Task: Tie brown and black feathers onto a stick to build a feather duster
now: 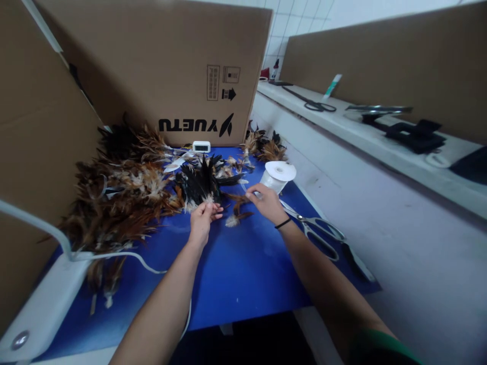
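Note:
My left hand [204, 219] is closed in a pinch on the pale lower ends of a bunch of black feathers [198, 180], whose tips fan upward. To its right, my right hand [267, 203] has thumb and forefinger pinched together in front of a white spool [279, 175]. A thin, pale, see-through strip [244, 187] shows at those fingertips and looks held there. Whether it runs back to the spool is hidden by the hand. Loose brown feathers [236, 215] lie on the blue table surface [236, 279] between the hands.
Brown feathers [125, 197] are heaped at left, with more feathers [272, 147] at the back right. Large scissors [317, 228] lie right of my right hand. A small digital display [201, 147] stands before a cardboard box [152, 66]. A white lamp base [45, 304] occupies the left front.

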A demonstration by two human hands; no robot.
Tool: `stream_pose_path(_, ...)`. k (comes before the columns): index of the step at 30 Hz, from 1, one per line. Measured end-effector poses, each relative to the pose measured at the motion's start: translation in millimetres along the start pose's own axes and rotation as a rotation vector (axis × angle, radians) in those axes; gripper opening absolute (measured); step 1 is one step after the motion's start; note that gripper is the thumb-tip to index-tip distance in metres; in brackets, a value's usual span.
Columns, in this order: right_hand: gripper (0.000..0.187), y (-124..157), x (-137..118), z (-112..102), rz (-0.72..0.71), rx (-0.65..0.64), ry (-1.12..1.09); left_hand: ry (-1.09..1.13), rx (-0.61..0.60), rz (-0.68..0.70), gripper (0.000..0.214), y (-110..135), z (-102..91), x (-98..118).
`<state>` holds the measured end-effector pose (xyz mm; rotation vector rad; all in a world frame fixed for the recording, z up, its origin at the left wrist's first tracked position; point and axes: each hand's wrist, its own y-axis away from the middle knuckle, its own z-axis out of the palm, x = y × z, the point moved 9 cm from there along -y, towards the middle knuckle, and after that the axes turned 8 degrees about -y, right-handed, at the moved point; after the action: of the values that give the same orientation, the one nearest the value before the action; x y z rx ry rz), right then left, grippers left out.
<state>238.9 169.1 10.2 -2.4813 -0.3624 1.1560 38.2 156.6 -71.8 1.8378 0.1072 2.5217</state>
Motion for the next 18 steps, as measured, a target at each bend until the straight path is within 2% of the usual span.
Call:
stream_pose_path(3, 0.013, -4.0, 2.7, -17.7, 0.018, 0.062, -0.095, -0.024, -0.011, -0.007, 0.037, 0.7, 1.0, -0.8)
stream_pose_path(6, 0.011, -18.2, -5.6, -30.9, 0.013, 0.070, -0.045, -0.051, -0.022, -0.012, 0.039, 1.5, 2.3, -0.8)
stream_pose_path(11, 0.010, -65.5, -24.6, -33.9, 0.097, -0.018, 0.062, -0.068, -0.031, -0.006, 0.040, 1.4, 3.2, 0.6)
stream_pose_path(13, 0.011, -89.4, -26.8, -40.1, 0.107, 0.009, 0.117, -0.069, -0.031, -0.006, 0.039, 0.9, 2.8, 0.7)
stream_pose_path(15, 0.011, -110.7, -23.8, -58.3, 0.080, 0.112, 0.169, -0.067, -0.038, -0.007, 0.038, 0.4, 2.9, 0.5)
stream_pose_path(18, 0.016, -123.7, -14.3, -103.7, -0.012, 0.322, 0.185, -0.061, -0.044, -0.007, 0.037, 0.2, 3.4, 0.3)
